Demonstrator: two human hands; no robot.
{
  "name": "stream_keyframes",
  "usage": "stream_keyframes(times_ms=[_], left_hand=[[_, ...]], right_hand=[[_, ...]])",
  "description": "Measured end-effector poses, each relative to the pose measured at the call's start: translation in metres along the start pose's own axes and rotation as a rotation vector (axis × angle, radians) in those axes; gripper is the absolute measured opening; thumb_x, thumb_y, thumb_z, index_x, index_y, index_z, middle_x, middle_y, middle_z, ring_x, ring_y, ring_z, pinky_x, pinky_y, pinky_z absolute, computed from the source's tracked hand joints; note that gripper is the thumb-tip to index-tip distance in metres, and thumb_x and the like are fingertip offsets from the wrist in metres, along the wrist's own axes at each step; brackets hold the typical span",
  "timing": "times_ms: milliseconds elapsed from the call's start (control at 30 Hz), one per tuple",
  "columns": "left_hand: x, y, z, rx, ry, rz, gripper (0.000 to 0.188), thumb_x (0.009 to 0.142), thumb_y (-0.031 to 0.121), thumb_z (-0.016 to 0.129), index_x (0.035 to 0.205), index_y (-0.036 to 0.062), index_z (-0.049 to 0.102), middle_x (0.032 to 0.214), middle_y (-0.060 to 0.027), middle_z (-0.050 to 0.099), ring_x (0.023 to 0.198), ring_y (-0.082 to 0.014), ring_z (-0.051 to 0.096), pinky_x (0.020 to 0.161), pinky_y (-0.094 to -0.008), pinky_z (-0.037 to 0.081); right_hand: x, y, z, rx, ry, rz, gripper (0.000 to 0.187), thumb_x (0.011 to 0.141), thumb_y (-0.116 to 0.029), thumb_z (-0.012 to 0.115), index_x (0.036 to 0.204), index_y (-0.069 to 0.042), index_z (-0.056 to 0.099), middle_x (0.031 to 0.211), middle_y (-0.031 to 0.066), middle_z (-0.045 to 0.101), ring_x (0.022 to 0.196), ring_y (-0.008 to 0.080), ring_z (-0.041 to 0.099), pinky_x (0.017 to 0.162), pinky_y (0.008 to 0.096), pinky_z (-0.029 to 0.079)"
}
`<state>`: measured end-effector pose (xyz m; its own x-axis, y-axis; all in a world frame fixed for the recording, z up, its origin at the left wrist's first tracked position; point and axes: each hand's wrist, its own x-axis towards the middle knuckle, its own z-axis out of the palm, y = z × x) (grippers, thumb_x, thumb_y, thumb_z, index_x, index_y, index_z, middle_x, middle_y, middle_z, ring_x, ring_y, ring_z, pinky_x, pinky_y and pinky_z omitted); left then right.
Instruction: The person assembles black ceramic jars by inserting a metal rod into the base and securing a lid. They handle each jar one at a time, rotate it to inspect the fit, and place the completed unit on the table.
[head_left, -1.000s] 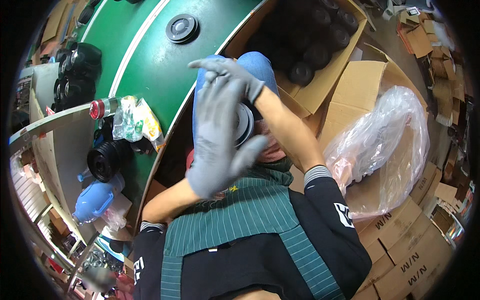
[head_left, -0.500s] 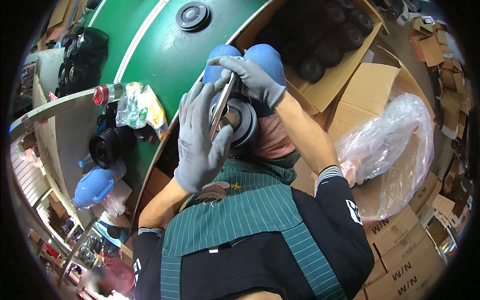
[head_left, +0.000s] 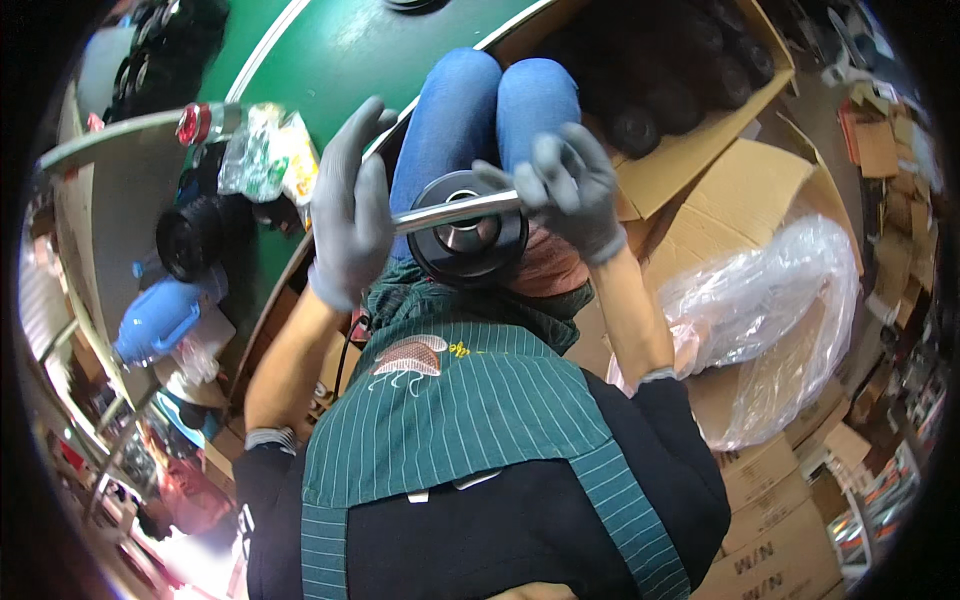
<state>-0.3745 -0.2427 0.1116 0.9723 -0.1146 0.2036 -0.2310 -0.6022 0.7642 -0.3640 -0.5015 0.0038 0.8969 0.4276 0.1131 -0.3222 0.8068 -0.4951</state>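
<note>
A metal rod (head_left: 455,213) lies crosswise over a black round wheel-like part (head_left: 466,262) with a shiny metal centre, which rests on my lap. My right hand (head_left: 568,195), in a grey glove, is closed about the rod's right end, its fingers somewhat blurred. At the rod's left end is my left hand (head_left: 350,215), also gloved, with its fingers stretched upward. That rod end meets the hand near the thumb; whether it is gripped there is hard to see.
Dark round parts fill a cardboard box (head_left: 700,160) at the far right. Clear plastic sheeting (head_left: 770,310) lies over an open carton at right. On the left are a green table (head_left: 310,90), plastic wrappers (head_left: 265,155), a red-capped bottle (head_left: 205,122) and a blue jug (head_left: 160,320).
The rod has turned from steep to nearly level. My hands have moved apart, the right one to the right and down. More of the round part shows beneath the rod.
</note>
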Motion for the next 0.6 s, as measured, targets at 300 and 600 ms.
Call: stream_keyframes(times_ms=[300,600], left_hand=[[0.062,-0.054,0.019,-0.688,-0.621,-0.272,0.056,0.119,0.042,0.036,0.134,-0.0003,0.071,0.073,-0.0001,0.061,0.066,-0.0099,0.061,0.064,-0.026,0.05],[0.13,-0.074,0.09,-0.405,-0.948,0.062,0.034,0.11,0.025,0.049,0.116,0.0045,0.075,0.075,-0.0096,0.07,0.063,-0.0186,0.071,0.065,-0.0354,0.057]], right_hand=[[-0.003,-0.044,0.075,-1.02,-0.502,-0.165,0.011,0.071,-0.016,0.074,0.063,-0.01,0.07,0.062,-0.002,0.055,0.067,0.022,0.055,0.108,0.0557,0.053],[0.036,-0.027,0.122,-1.475,-1.014,0.132,0.035,0.082,-0.03,0.082,0.059,-0.019,0.058,0.053,-0.0005,0.044,0.057,0.0205,0.055,0.067,0.0374,0.05]])
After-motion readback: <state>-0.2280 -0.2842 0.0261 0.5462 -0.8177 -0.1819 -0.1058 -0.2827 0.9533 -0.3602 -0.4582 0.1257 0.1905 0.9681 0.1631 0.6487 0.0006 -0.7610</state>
